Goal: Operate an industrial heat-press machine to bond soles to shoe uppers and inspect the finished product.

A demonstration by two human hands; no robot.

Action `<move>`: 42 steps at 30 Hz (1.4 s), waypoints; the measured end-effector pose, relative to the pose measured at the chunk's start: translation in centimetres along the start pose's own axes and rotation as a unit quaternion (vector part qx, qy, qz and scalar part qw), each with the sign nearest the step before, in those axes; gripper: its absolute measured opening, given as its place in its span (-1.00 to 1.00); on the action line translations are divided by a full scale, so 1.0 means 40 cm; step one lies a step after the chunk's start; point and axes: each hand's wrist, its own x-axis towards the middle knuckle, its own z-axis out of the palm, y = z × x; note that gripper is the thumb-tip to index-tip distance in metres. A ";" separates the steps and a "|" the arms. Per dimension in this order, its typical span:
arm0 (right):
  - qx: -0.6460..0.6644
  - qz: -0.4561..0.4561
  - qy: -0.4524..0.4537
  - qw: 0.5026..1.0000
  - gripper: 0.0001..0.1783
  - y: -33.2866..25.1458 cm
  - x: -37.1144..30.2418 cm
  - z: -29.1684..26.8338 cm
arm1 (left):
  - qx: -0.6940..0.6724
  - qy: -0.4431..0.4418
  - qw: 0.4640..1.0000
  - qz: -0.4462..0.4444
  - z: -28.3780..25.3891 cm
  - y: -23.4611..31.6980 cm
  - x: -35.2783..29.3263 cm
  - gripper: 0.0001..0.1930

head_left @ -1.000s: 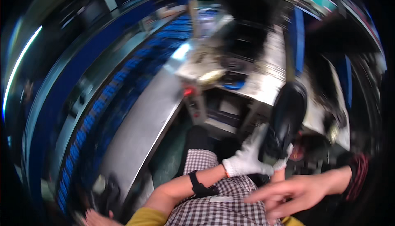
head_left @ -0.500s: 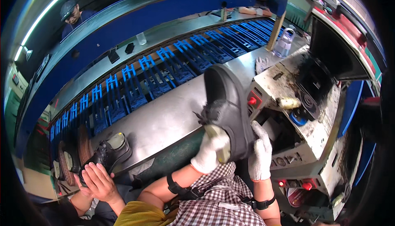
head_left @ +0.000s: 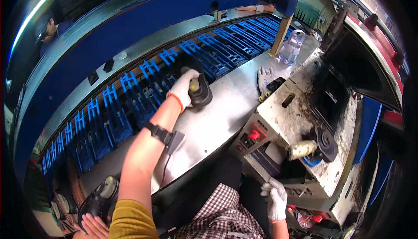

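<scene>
One black shoe (head_left: 197, 86) sits gripped in the left hand (head_left: 183, 89) over the conveyor (head_left: 130, 104) for placing; the right hand (head_left: 276, 199) hangs loosely curled, empty.

Black shoe (head_left: 197, 86), seemingly upright, on the steel conveyor table (head_left: 209, 121)

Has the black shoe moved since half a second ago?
Yes. The black shoe, held in the left hand, went from near the grimy machine out toward the blue conveyor racks, across the steel table.
</scene>
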 end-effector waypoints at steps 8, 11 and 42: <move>-0.001 0.043 0.087 0.995 -0.40 0.052 0.052 -0.051 | 0.158 0.012 0.947 0.280 0.158 0.132 0.426 -0.43; 0.001 0.046 0.074 0.996 -0.42 0.063 0.071 -0.042 | 0.414 0.221 0.804 0.367 0.141 0.031 0.568 0.00; 0.059 0.185 -0.219 0.956 -0.40 0.241 0.049 0.023 | 0.457 0.384 0.655 0.464 -0.362 -0.586 -0.673 -0.26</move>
